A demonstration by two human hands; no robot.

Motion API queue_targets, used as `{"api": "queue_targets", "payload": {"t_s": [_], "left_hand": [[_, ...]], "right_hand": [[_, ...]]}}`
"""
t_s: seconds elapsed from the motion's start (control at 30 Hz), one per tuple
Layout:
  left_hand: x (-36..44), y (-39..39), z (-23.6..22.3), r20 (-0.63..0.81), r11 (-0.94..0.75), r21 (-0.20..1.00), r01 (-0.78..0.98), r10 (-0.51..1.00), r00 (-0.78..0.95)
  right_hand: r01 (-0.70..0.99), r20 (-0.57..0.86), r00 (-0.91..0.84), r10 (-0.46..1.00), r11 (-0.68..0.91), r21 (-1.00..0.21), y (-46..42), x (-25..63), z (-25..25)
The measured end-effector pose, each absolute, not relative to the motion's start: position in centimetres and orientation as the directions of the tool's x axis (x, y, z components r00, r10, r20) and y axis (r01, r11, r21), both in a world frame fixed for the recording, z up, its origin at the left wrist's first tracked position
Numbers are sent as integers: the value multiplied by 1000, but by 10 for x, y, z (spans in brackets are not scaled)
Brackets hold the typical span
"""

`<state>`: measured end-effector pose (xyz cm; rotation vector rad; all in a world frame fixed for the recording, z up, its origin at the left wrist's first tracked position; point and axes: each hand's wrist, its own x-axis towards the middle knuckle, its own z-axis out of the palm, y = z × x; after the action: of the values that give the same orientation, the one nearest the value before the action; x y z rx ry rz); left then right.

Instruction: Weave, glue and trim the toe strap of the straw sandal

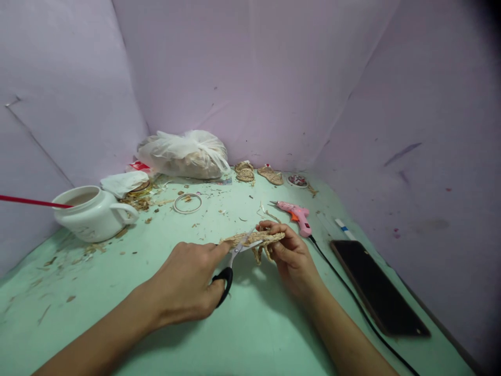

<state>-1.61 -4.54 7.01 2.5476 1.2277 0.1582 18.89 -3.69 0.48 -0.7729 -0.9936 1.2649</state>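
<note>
My left hand (191,279) grips a pair of scissors (224,286) by their black handles, the thumb through the lower loop. The scissor blades are parted and reach over a piece of braided straw (270,237). Around the right end of that straw piece my right hand (291,256) is closed, thumb below and fingers above. Loose straw strands hang beneath the piece. Part of it lies behind the blades and my left fingers. Just beyond my right hand a pink glue gun (299,215) lies on the table.
A white mug (88,222) with a red stick stands at left. A stuffed plastic bag (188,154), small woven slippers (270,175) and a dish of beads (297,181) sit along the back. A ring (187,203) lies mid-table. A dark phone (378,287) and the glue gun's cord (352,295) lie right.
</note>
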Motion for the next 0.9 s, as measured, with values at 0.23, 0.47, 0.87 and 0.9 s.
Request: {"api": "queue_targets", "payload": {"t_s": [0.23,0.47,0.87,0.9], "left_hand": [[-15,-45,75,-105,-600,358,715,735,670],[-19,-44,69,-55,-618,433,656,708,704],[-19,-44,76,-49,-597,290,748,771,635],[-18,-45,75,-59,-596,295,747,769,636]], "right_hand": [[-436,180,-16,984,155,-887,-38,188,3],[-426,145,0,989,132,-895,-37,188,4],[-337,214,-26,976,193,-921,-38,189,0],[-326,233,-31,972,210,-922,-39,189,-1]]}}
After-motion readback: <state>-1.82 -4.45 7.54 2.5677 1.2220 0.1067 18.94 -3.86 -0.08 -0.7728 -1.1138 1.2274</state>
